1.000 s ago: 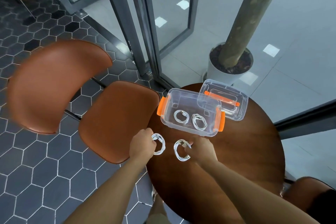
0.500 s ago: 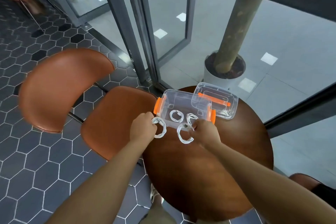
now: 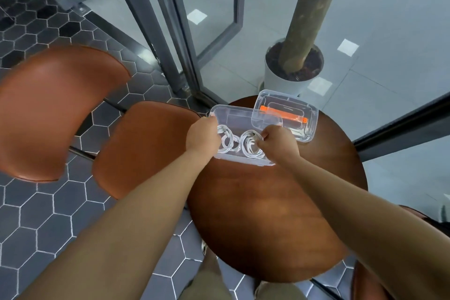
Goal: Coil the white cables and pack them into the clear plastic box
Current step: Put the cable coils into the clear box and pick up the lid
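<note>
Box (image 3: 233, 114) – clear plastic, open, at the far edge of the round wooden bench (image 3: 267, 214).
Lid (image 3: 292, 105) – clear with an orange handle, lying behind the box and overlapping its right end.
Left coil (image 3: 227, 143), right coil (image 3: 248, 147) – white cables, side by side inside the box. Other coils beneath them cannot be told apart.
Left hand (image 3: 201, 136) – reaches over the box's left end, fingers curled round the left coil. It hides that end of the box.
Right hand (image 3: 277, 143) – pinches the top of the right coil between thumb and fingers, covering the box's right end.
Chair (image 3: 143, 148) – brown seat just left of the bench.
Pot (image 3: 285, 80) – white, holding a trunk, on the pale floor beyond the bench, next to dark door frames.
</note>
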